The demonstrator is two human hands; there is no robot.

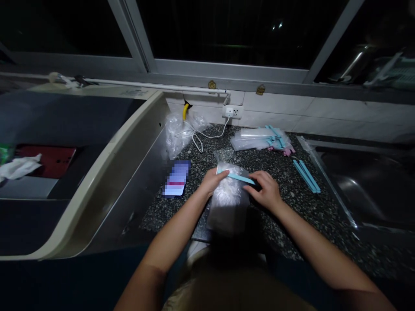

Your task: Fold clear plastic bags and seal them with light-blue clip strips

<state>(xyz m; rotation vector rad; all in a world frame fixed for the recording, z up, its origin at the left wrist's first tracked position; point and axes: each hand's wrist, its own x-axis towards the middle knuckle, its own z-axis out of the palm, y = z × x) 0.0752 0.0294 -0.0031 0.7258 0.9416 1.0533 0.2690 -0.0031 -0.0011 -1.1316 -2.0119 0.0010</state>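
A clear plastic bag (pixel 227 203) lies on the dark speckled counter in front of me, with a light-blue bag sealing clip (pixel 240 177) across its upper part. My left hand (pixel 212 180) grips the clip's left end and the bag's edge, thumb on top. At the clip's right end, the thumb and fingers of my right hand (pixel 267 190) close around it. The bag's contents cannot be made out through the glare. Two more light-blue sealing clips (pixel 306 176) lie side by side to the right.
A pile of clear bags (pixel 251 139) with blue and pink clips lies at the back. Crumpled plastic (pixel 177 134) and a white cable (pixel 210 136) sit near the wall socket (pixel 235 112). A phone (pixel 177 179) is left, beside a large appliance (pixel 94 172); a sink (pixel 366 181) is right.
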